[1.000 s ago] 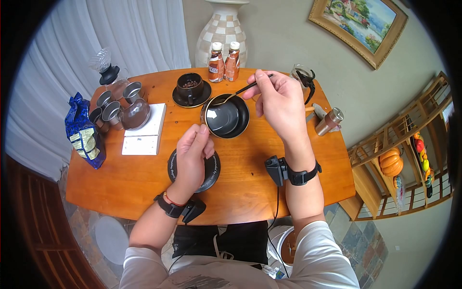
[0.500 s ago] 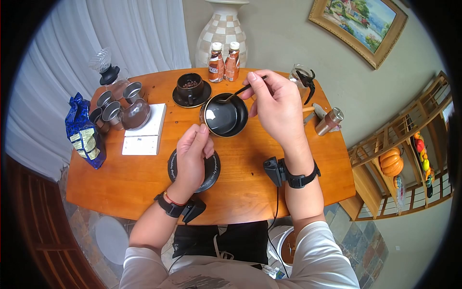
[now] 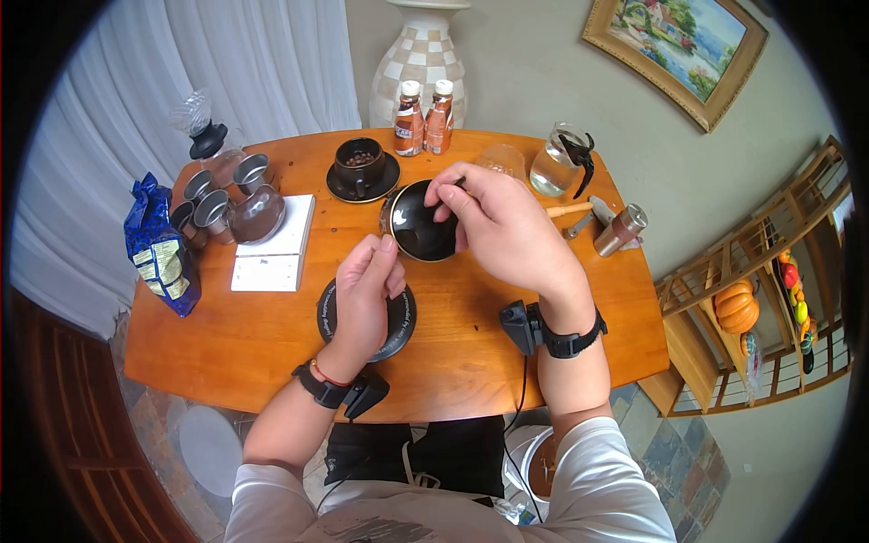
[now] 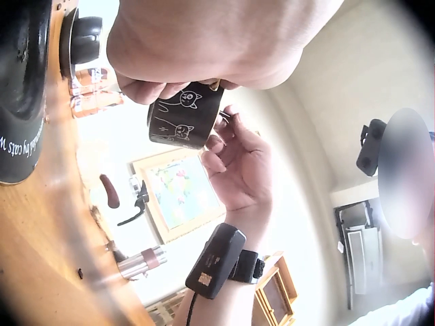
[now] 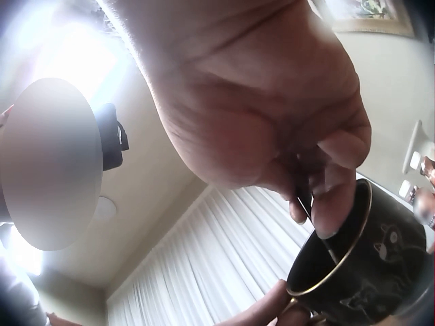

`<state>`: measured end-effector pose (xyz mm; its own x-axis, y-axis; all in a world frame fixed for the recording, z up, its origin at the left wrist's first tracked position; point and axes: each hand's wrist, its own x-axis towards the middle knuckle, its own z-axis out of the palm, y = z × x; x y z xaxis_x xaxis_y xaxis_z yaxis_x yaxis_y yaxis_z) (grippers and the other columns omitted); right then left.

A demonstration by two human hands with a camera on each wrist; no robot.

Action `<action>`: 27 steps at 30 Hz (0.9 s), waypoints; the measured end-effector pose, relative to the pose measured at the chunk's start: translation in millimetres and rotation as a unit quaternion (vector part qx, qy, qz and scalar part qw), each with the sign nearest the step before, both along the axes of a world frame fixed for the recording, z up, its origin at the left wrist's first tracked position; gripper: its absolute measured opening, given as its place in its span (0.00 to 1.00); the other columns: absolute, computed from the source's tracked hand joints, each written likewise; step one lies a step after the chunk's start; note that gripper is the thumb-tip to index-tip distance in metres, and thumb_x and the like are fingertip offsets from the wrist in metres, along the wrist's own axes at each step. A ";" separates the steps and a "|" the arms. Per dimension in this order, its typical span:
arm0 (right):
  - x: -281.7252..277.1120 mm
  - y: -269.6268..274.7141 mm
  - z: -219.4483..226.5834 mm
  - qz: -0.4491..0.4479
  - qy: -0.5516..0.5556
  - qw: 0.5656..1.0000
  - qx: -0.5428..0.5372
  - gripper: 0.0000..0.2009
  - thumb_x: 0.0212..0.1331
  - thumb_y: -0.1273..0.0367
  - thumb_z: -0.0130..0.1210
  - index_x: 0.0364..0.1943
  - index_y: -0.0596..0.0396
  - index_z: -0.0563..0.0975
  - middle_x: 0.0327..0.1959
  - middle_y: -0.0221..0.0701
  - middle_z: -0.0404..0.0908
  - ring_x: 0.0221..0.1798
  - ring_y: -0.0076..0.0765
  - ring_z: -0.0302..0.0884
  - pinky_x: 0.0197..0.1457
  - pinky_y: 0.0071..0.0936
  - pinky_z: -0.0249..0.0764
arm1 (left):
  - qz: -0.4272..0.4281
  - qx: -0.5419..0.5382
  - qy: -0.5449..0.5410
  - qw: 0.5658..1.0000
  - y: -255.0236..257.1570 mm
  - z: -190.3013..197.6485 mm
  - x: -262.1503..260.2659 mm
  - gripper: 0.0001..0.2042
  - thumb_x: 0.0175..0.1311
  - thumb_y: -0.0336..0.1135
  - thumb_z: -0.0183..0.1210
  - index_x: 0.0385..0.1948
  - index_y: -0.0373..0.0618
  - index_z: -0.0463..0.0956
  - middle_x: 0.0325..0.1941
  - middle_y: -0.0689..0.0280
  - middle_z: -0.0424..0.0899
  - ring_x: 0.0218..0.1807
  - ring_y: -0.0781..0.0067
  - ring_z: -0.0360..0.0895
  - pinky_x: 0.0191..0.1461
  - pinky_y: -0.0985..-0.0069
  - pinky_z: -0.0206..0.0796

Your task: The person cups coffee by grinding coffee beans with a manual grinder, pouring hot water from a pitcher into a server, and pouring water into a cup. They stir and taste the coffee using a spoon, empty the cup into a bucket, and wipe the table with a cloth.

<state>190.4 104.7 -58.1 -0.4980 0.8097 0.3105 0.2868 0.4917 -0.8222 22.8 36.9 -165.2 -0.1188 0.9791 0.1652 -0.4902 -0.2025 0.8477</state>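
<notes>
My left hand (image 3: 364, 294) grips a black cup (image 3: 418, 228) at its handle side, holding it above the table. The cup has a gold rim, and white cat drawings show on its wall in the left wrist view. From the right, my right hand (image 3: 520, 237) reaches over the rim, pinching a thin black-handled spoon (image 5: 305, 206) between thumb and fingers. The spoon's stem slants down into the cup; its lower end is hidden inside. Beneath my left hand lies a black saucer (image 3: 400, 333) with white lettering, partly covered by the hand.
Behind the cup, another black cup (image 3: 359, 154) holding brown beans stands on a saucer. At left are a white scale (image 3: 265, 273), a round glass server (image 3: 257, 217), metal cups and a blue bag (image 3: 161, 244). Two bottles (image 3: 409, 119), a water jug (image 3: 554, 170) and a metal cylinder (image 3: 622, 228) stand farther back.
My right hand has moved left and lower over the cup, now covering its right side. The spoon handle stands more upright. My left hand and the cup have barely moved.
</notes>
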 end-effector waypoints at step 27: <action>-4.1 16.2 -9.0 -0.036 -0.034 0.998 -0.047 0.12 0.74 0.69 0.49 0.37 0.65 0.80 0.26 0.35 0.82 0.23 0.27 0.79 0.31 0.25 0.76 | 0.018 -0.014 0.006 1.000 4.7 -5.2 1.3 0.12 0.80 0.39 0.51 0.30 0.52 0.67 0.26 0.77 0.60 0.27 0.84 0.55 0.30 0.81 0.47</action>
<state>186.2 121.0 -67.1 -0.4545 0.8681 0.1996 0.3755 0.3899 -0.8409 24.1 41.6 -170.4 -0.1523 0.9784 0.1397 -0.4728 -0.1962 0.8590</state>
